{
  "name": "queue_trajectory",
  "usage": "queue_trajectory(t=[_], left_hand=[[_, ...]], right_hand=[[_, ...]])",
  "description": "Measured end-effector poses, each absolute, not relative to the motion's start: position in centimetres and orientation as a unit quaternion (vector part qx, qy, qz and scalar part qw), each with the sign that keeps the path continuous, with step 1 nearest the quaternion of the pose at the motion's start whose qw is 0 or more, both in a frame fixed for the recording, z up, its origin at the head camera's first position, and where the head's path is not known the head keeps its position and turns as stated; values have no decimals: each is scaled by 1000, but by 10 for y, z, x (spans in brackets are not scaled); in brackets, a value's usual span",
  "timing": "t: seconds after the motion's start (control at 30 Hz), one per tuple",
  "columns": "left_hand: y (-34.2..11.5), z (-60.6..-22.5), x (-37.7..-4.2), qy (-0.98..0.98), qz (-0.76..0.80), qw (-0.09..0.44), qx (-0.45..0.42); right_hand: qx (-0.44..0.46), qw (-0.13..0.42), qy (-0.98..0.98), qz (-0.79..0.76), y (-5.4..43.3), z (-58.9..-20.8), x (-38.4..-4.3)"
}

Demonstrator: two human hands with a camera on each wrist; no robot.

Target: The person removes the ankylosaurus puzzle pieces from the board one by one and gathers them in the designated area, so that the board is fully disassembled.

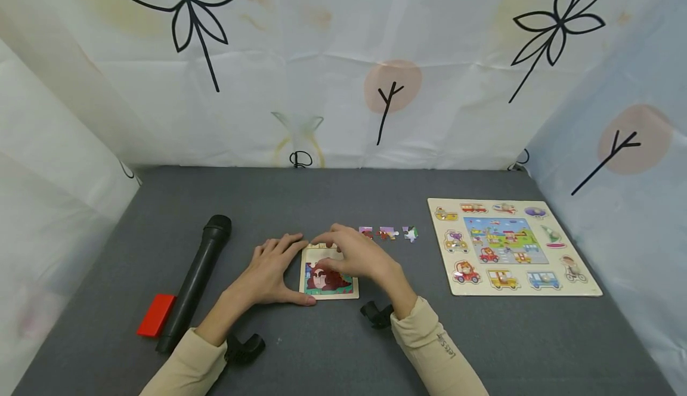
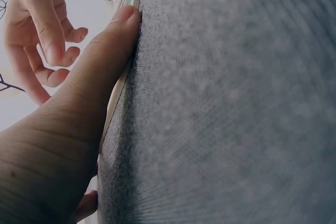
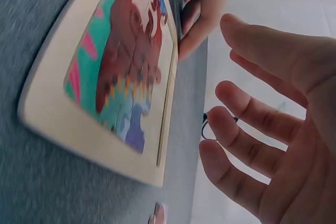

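A small wooden jigsaw puzzle board lies on the grey table, its picture mostly brown with green and pink. Bare wood shows in the upper part of its recess. My left hand holds the board at its left side, thumb on the near edge and index finger at the far corner. Above the board hovers my right hand, fingers loosely bent and apart, with nothing between them in the right wrist view. Beyond it lie loose jigsaw pieces: a pink-and-brown one, a reddish one and a white-and-green one.
At the right lies a larger wooden puzzle board with vehicle pictures. A long black microphone-shaped object leans across a red block at the left. White patterned fabric hangs behind the table.
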State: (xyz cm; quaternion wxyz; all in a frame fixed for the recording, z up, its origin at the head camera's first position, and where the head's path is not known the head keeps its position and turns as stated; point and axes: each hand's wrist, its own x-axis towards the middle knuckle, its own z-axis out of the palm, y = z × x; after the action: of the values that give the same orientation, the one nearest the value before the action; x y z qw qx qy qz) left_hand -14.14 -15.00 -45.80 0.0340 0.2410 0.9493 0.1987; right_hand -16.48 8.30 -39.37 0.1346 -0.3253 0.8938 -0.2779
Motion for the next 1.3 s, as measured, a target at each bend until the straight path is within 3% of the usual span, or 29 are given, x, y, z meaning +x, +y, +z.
queue_trajectory(t=[0.57, 1.3], left_hand=[[-150, -460, -140, 948, 204, 30, 243], [-149, -456, -140, 948, 208, 39, 237]], right_hand=[[-329, 138, 900, -250, 63, -417, -156], [-309, 143, 912, -231, 60, -417, -155]])
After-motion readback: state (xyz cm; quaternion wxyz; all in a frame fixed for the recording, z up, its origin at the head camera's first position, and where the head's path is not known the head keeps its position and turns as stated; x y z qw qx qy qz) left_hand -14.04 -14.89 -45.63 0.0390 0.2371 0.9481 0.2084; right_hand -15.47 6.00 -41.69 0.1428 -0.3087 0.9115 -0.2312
